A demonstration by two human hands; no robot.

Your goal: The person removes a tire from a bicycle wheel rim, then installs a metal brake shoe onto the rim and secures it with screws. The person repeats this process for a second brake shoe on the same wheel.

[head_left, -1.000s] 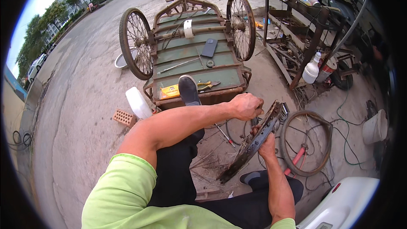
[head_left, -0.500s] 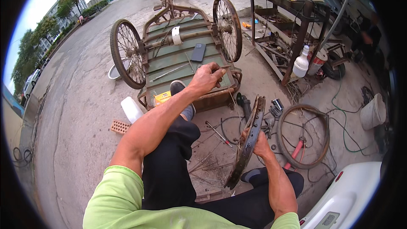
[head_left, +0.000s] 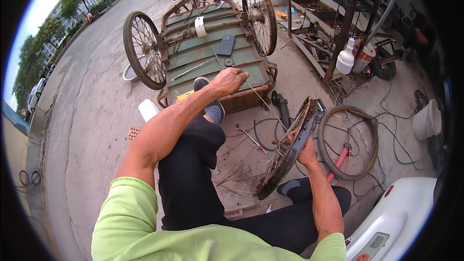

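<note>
My right hand [head_left: 305,153] is closed around a rusty spoked wheel rim [head_left: 291,151], which stands tilted on edge in front of my right leg. Several thin spokes run along its inner side to the hub. From the wheel, one thin spoke [head_left: 265,100] slants up toward my left hand [head_left: 231,81]. That hand is closed, its fingertips pinching the spoke's far end. It hovers over the near edge of an upturned green cart [head_left: 193,75]. A dark phone [head_left: 225,45] and a small roll of tape [head_left: 229,62] lie on the cart's underside.
Beyond the wheel lie an angle grinder [head_left: 282,108] and a tire [head_left: 323,169] with a red pump [head_left: 341,157]. A red-handled tool [head_left: 256,143] and loose spokes [head_left: 234,174] are on the ground. A metal workbench [head_left: 333,24] stands far right, a white vehicle [head_left: 396,217] near right.
The wheel's top has tipped to the right and away. My left hand has shifted slightly left, uncovering the tape roll, and the spoke shows more plainly. The whole view has shifted a little.
</note>
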